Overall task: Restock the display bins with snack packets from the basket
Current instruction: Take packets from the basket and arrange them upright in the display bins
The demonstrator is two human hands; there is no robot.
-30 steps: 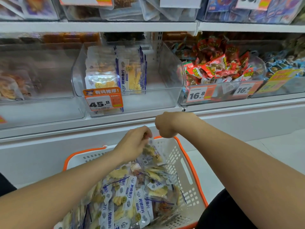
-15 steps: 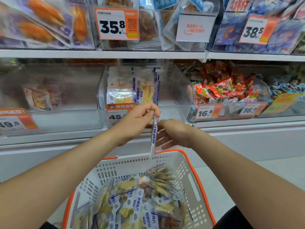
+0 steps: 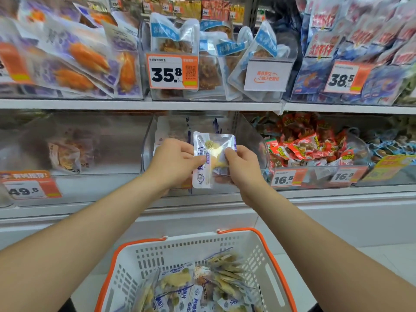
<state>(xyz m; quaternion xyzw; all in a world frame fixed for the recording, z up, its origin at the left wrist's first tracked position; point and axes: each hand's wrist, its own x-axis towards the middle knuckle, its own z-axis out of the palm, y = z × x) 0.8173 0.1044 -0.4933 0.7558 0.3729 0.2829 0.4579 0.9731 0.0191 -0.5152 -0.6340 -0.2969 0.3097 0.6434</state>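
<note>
**A:** Head view, the only one I have. Where's the packet?

**B:** I see a flat, clear-and-white snack packet [image 3: 212, 158] with a blue side strip. It's upright, long axis vertical, face towards me. The left hand [image 3: 173, 163] pinches its left edge and the right hand [image 3: 243, 167] pinches its right edge.

**A:** And the target?

**B:** The clear plastic display bin [image 3: 253, 136] sits straight behind the packet, its mouth open towards me. The stocked packets [image 3: 166, 131] inside look upright too, but they're blurred. I judge the move to be forward and slightly down, keeping the packet upright. Neither hand is clearly nearer.

**A:** The supply?

**B:** The white slotted plastic basket [image 3: 171, 246] with an orange rim sits low, well apart from both hands. Spare packets [image 3: 177, 291] are heaped inside it.
</note>
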